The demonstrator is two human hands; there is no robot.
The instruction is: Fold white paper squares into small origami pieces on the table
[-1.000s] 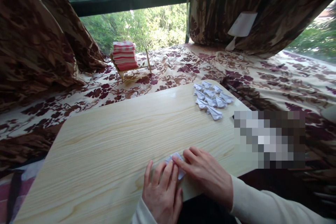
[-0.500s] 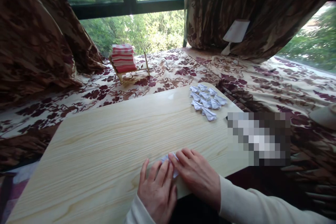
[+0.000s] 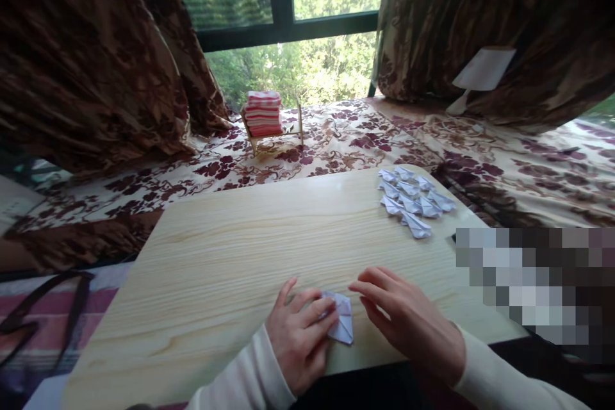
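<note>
A small folded white paper piece (image 3: 342, 319) lies near the front edge of a light wooden table (image 3: 269, 250). My left hand (image 3: 300, 336) rests on its left side, fingers laid over the paper and pressing it down. Just to the right of the paper is my right hand (image 3: 408, 317), fingers stretched out and slightly lifted, touching nothing that I can see. At the table's far right corner sits a cluster of several finished folded paper pieces (image 3: 413, 202).
A stack of red and white striped paper (image 3: 263, 113) stands in a small wooden holder on the floral cloth (image 3: 336, 141) behind the table. Brown curtains (image 3: 86, 57) hang left and right of a window. A blurred patch (image 3: 533, 282) lies off the table's right edge.
My right hand has come off the paper and moved a little to the right; the left hand still presses it. The view has shifted, so the whole scene sits further right.
</note>
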